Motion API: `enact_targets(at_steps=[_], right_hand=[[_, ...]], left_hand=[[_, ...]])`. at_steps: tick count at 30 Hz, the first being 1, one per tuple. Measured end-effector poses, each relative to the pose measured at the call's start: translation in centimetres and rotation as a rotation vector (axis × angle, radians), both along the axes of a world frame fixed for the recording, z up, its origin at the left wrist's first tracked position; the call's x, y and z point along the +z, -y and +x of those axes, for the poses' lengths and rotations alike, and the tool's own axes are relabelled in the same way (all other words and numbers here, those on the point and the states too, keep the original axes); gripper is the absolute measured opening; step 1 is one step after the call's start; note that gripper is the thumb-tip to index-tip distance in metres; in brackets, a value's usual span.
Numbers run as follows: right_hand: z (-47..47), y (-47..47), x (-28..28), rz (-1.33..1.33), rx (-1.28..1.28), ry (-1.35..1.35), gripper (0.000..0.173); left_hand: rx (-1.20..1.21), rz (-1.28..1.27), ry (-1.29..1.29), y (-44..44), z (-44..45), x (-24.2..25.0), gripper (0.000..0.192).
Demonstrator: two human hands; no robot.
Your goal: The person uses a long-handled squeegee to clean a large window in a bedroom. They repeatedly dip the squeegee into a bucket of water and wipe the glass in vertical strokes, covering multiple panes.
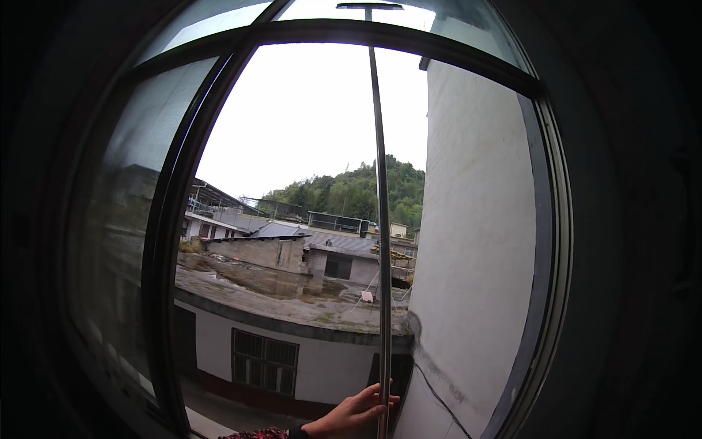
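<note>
My left hand (356, 409) comes in from the bottom edge, with a dark band at the wrist and a red-and-black patterned sleeve. It is closed around a long metal pole (382, 219), thumb in front and fingers behind. The pole stands nearly upright in the window opening and passes behind the upper crossbar. At its top, a flat, wide squeegee-like head (370, 6) shows through the upper pane. Of my right hand nothing is visible. The dark window frame (395, 35) surrounds the opening, and a sliding glass pane (137, 164) is on the left side.
A tall pale wall (471, 219) rises outside on the right, with a cable (439, 398) low along it. Below lies a flat roof (263, 304) with puddles, above a building with a barred window (265, 361). Farther off are low buildings and a wooded hill (340, 195).
</note>
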State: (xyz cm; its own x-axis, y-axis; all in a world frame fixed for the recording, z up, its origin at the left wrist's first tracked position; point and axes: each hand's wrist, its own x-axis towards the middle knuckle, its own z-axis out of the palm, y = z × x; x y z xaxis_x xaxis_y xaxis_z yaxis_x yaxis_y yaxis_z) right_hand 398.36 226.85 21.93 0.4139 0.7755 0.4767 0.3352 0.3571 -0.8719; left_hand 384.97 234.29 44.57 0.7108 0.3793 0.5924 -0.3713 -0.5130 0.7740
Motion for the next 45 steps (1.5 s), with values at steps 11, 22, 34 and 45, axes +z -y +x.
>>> enact_targets(at_steps=[11,22,34,45], right_hand=[[0.7,-17.7,35.5,0.662,0.526,-0.046,0.031],[-14.0,-23.1,70.0,0.970,0.501,0.076,0.020],[-18.7,-27.5,67.1,0.992,0.407,0.200,0.014],[-8.8,-28.8,21.9,0.668,0.112,0.225,0.028]], left_hand=[[0.155,-0.063,0.038,-6.1,-8.2,-5.7,0.036],[0.346,-0.036,0.120,-9.3,-18.2,-4.1,0.025],[0.343,-0.224,0.219,-11.7,-17.9,-5.8,0.020],[0.625,0.095,0.240,-14.7,-13.2,0.0,0.049]])
